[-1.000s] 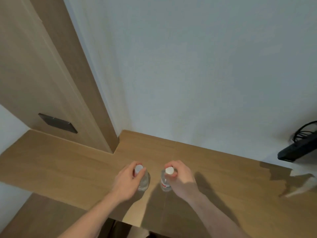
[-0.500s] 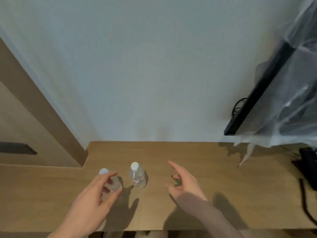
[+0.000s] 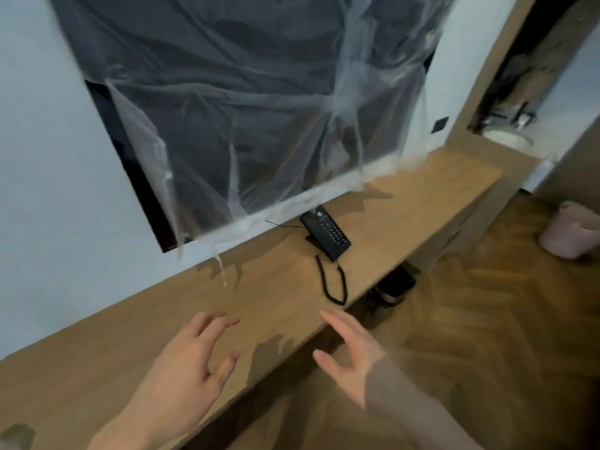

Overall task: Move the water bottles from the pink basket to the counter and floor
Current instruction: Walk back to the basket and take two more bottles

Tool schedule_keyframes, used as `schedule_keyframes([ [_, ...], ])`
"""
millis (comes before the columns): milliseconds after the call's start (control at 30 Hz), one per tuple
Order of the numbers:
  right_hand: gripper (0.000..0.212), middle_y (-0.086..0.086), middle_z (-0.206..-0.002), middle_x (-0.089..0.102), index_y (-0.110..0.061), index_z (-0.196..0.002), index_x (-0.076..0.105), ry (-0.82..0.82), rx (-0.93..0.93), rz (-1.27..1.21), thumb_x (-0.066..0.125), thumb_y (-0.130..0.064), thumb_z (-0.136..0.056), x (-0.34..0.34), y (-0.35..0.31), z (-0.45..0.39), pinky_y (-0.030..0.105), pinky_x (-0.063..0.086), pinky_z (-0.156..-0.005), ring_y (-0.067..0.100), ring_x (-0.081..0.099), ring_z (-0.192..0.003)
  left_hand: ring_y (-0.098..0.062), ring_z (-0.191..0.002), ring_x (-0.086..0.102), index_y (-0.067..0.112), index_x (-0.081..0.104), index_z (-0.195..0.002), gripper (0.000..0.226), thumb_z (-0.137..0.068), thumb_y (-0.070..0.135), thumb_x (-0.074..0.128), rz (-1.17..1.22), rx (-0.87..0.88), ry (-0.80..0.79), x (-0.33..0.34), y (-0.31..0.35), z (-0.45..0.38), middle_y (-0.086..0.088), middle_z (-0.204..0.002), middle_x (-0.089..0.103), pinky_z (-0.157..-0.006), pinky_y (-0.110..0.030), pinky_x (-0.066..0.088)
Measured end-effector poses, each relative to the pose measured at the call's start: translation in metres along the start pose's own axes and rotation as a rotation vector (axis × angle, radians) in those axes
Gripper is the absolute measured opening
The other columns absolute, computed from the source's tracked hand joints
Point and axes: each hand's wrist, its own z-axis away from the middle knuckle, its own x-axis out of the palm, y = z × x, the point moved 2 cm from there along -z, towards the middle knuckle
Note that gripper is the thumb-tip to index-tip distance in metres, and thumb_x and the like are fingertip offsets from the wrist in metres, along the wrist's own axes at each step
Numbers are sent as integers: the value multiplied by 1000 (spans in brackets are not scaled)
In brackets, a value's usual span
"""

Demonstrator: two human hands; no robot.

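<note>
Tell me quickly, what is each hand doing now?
Left hand: open, fingers spread, holding nothing.
Right hand: open, holding nothing.

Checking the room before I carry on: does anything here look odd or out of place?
The wall screen is draped in loose, wrinkled clear plastic whose ragged edge hangs onto the counter. The black phone and its coiled cord look normal.

Soft indoor light; motion blur throughout; wide-angle bending at edges.
</note>
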Motion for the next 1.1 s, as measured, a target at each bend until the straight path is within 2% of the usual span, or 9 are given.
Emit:
schedule_keyframes([
  [67,67,-30,-168,13,-49,-162,26,56,70,33,57,-55,-103,-41,40,14,31,20,-130,2,19,-157,-4,-91,54,50,38,-147,49,-100,58,49,-8,78,-56,25,50,-28,25,-147,32,-100,-22,42],
  [167,69,-29,-168,12,-49,-163,25,165,93,16,58,-56,-102,-95,90,34,32,18,-131,2,17,-158,-3,-129,46,51,34,-148,51,-100,57,50,-23,193,-99,54,117,-67,24,-153,25,-116,-26,38],
  [233,69,-27,-169,13,-48,-163,26,232,120,2,59,-54,-103,-126,118,48,28,17,-130,3,18,-157,-4,-142,36,51,32,-149,54,-100,57,51,-51,258,-125,69,155,-91,24,-156,22,-120,-26,31],
  [367,71,-20,-172,8,-44,-165,21,286,232,30,55,-56,-104,-179,168,65,31,19,-129,11,17,-160,-3,-144,32,49,32,-151,55,-100,56,51,-72,368,-198,96,218,-144,25,-161,17,-122,-28,31],
  [467,70,-20,-173,4,-48,-164,19,330,308,14,53,-60,-103,-209,204,65,35,16,-130,15,13,-162,-4,-143,35,49,35,-149,53,-99,58,52,-91,451,-222,119,257,-194,24,-162,18,-120,-30,36],
  [533,71,-22,-174,-1,-49,-164,19,357,331,-7,54,-61,-102,-229,222,60,39,20,-132,16,13,-162,-4,-143,35,49,36,-149,53,-99,58,52,-83,498,-228,136,282,-230,25,-162,19,-118,-30,36],
  [733,71,-22,-175,1,-51,-162,23,451,425,-35,58,-60,-100,-299,268,38,39,23,-131,16,11,-163,1,-146,25,47,32,-153,57,-101,53,54,4,607,-313,178,364,-328,28,-160,17,-119,-25,28],
  [833,71,-22,-174,3,-51,-161,25,524,476,-38,58,-61,-99,-330,291,29,44,24,-131,16,11,-163,-3,-149,26,45,37,-151,55,-100,52,56,-30,666,-359,197,400,-371,25,-163,16,-120,-28,31],
  [1100,73,-22,-174,3,-48,-163,25,640,590,-90,58,-61,-99,-401,372,30,44,25,-131,14,14,-162,-8,-150,30,44,40,-150,55,-98,55,57,-103,767,-468,245,519,-447,25,-165,15,-118,-36,42],
])
